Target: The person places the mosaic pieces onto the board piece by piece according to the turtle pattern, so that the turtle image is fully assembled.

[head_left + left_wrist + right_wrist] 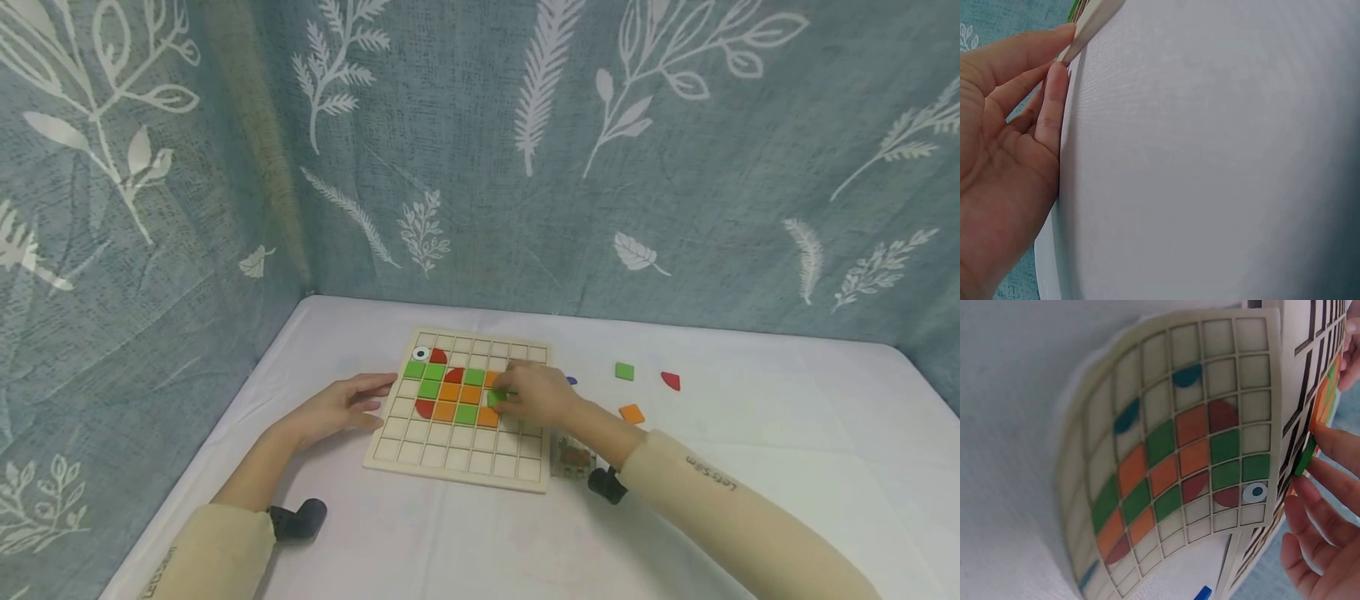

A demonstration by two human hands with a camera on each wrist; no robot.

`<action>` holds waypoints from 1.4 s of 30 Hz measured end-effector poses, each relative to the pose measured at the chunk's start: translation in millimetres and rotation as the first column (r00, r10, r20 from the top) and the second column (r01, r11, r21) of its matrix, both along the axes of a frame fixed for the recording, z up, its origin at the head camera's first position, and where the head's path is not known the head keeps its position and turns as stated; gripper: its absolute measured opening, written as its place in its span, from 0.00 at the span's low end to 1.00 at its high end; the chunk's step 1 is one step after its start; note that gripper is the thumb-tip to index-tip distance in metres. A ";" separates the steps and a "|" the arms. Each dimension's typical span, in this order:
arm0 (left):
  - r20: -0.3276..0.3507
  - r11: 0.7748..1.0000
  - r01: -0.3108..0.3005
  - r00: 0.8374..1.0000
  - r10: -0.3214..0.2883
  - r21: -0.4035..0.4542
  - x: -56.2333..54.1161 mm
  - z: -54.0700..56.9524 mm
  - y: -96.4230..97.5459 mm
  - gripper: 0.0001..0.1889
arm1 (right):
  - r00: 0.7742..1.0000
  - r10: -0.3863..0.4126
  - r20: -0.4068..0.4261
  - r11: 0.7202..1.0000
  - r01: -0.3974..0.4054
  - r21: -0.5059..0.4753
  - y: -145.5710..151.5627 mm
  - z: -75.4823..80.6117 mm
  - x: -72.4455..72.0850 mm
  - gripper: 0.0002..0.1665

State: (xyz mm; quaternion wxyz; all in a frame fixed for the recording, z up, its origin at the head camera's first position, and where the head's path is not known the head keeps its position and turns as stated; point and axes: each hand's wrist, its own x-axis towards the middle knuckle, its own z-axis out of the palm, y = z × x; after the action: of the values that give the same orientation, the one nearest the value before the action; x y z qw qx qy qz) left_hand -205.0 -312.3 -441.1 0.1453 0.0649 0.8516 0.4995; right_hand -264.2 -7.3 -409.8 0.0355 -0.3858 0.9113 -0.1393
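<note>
My right hand is over the right part of a wooden grid board, pinching a green square tile between thumb and fingers at the board's surface. Orange, green and red tiles and a round eye tile lie in the board's cells. My left hand rests against the board's left edge with relaxed fingers; the left wrist view shows its fingertips touching that edge. A card with a printed tile pattern fills much of the right wrist view.
Right of the board lie loose pieces: a green square, a red quarter-round, an orange square and a partly hidden blue piece. White cloth covers the table. A leaf-patterned curtain hangs behind and left.
</note>
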 end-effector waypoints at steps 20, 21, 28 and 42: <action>0.010 1.000 -0.009 1.000 0.009 -0.014 0.2 1.3 1.1 0.36 | 0.997 -0.065 0.047 0.998 0.066 -0.014 -4.9 -1.7 -0.9 0.18; 0.008 1.000 -0.008 1.000 0.008 -0.013 0.2 1.2 1.0 0.36 | 0.996 -0.071 0.050 0.997 0.072 -0.021 -5.5 -1.8 -1.0 0.18; -0.005 1.000 -0.002 1.000 0.002 -0.021 -0.6 0.7 0.3 0.37 | 0.995 -0.092 0.035 0.996 0.093 -0.016 -7.1 -2.6 -1.5 0.21; -0.004 1.000 0.002 1.000 -0.002 -0.008 -0.8 0.4 -0.5 0.37 | 0.993 -0.060 0.105 0.989 0.073 -0.125 2.9 -2.5 -4.8 0.15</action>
State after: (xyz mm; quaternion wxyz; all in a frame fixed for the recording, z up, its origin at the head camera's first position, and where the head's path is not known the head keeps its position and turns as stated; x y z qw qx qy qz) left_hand -205.8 -312.8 -440.7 0.1444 0.0662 0.8539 0.4956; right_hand -269.0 -4.4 -412.3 0.0520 -0.3489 0.9099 -0.2183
